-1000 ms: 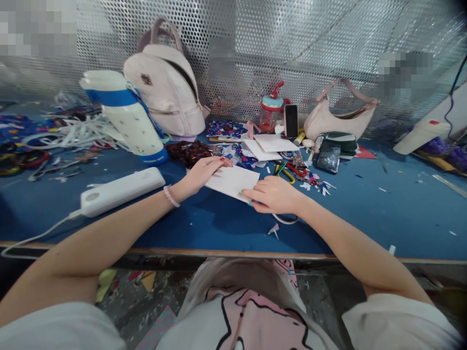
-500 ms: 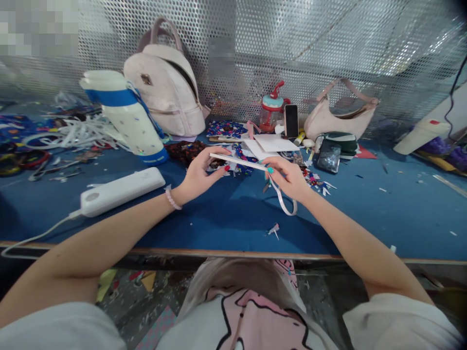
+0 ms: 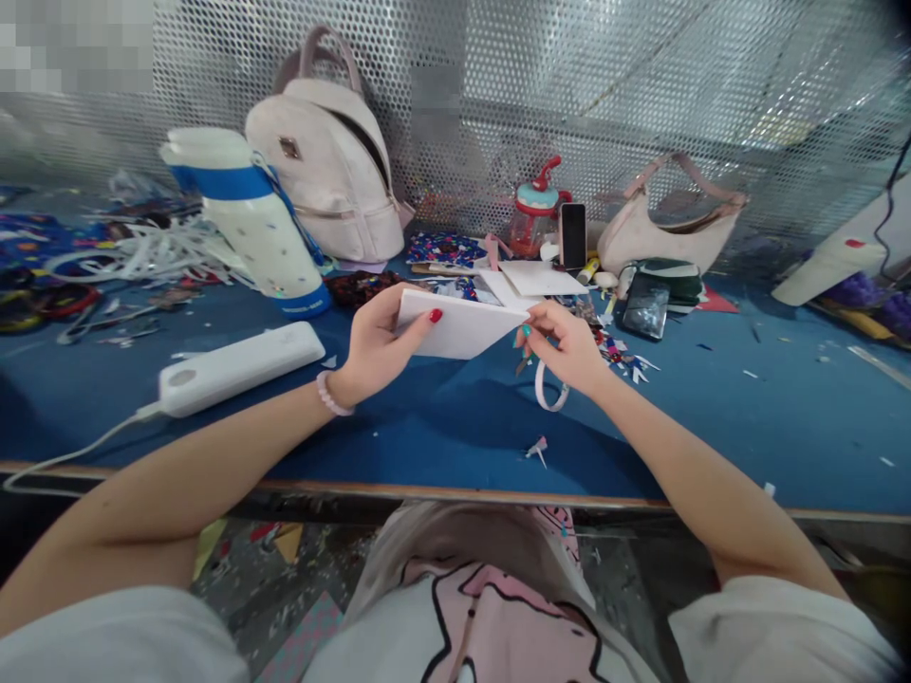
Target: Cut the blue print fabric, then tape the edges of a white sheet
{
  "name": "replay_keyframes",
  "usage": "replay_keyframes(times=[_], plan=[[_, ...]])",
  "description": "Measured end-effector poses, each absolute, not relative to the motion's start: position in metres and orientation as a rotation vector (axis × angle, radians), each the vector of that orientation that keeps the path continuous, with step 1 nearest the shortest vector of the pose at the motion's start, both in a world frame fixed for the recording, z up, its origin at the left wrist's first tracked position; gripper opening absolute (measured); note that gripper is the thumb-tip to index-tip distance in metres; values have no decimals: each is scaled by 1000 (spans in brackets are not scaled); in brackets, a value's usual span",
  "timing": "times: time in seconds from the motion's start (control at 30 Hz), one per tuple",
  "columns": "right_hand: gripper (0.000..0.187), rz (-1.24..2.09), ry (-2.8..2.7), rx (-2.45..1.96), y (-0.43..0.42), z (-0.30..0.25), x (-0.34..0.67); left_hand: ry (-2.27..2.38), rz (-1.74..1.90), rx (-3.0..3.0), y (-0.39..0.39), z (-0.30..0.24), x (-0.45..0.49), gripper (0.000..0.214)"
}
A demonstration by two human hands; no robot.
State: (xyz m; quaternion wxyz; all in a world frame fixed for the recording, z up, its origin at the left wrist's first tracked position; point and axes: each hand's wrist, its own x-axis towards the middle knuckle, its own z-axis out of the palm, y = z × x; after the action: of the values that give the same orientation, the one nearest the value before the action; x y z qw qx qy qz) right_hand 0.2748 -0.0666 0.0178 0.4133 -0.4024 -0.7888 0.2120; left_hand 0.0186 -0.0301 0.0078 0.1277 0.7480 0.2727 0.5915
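Above the blue table, my left hand (image 3: 384, 346) grips the left end of a flat white board (image 3: 459, 332), thumb lying across its face. The board is tilted so that its broad side and thin top edge both show. At its right corner, my right hand (image 3: 566, 346) is closed with fingers pinched together. A narrow white strip (image 3: 551, 394) loops down from beneath those right fingers. Whether the strip is attached to the board cannot be made out. A small scrap (image 3: 539, 451) lies on the table below.
To the left are a white power strip (image 3: 242, 368), a white-and-blue bottle (image 3: 249, 228) and tangled white strips (image 3: 160, 254). A backpack (image 3: 334, 180), a red-lidded cup (image 3: 535, 218), a phone (image 3: 572, 235), white sheets (image 3: 545, 279) and a handbag (image 3: 669, 228) line the back by a perforated metal wall.
The white board has turned from nearly edge-on so its broad face now shows. My left thumb has shifted onto that face. The hanging strip loop looks smaller under my right hand.
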Motion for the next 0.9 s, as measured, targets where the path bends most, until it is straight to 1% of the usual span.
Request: replay_keyframes(times=[0.23, 0.4, 0.73, 0.9], plan=[[4, 451, -1970, -1000, -67, 19, 275, 742, 1724, 1966, -29, 7, 21, 37], [10, 619, -1942, -902, -68, 16, 275, 739, 1634, 1806, -27, 9, 22, 45], [17, 715, -2000, -802, -75, 25, 273, 698, 1461, 1534, -27, 12, 24, 45], [22, 695, -2023, -780, -78, 31, 272, 648, 1401, 1441, -30, 18, 26, 45]])
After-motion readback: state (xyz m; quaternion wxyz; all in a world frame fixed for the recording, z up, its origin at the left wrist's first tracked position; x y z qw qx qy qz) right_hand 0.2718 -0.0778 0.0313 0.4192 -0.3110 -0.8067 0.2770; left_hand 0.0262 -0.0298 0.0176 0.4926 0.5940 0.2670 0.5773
